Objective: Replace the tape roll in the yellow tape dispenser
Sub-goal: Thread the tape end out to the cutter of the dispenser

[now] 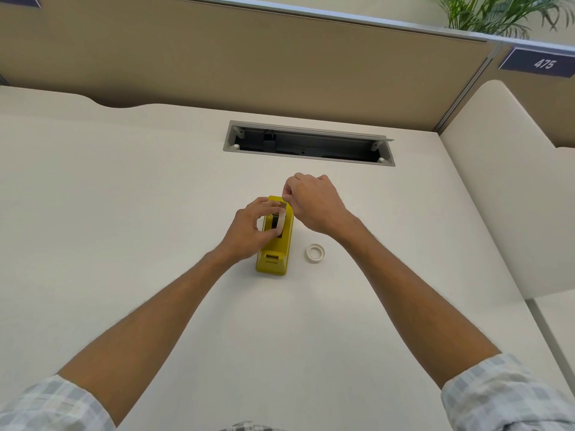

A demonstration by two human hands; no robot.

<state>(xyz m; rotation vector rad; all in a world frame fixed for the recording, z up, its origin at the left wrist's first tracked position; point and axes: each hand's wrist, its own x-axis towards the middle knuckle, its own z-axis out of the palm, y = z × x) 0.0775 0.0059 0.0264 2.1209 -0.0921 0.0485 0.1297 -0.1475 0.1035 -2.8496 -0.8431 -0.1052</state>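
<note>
The yellow tape dispenser (275, 253) stands on the cream desk (155, 213), long axis pointing away from me. A white tape roll (281, 219) sits upright in its slot, and my left hand (249, 231) grips that roll from the left side. My right hand (314, 202) is at the dispenser's far end, fingertips pinched on the loose end of the tape near the cutter. A second small white tape roll (315, 252) lies flat on the desk just right of the dispenser.
An open grey cable tray (308, 144) is recessed in the desk beyond the hands. Tan partition panels (249, 63) rise at the back, with a cream side panel (504, 181) on the right. A sign reading 475 (543, 63) and a plant (497, 14) show top right.
</note>
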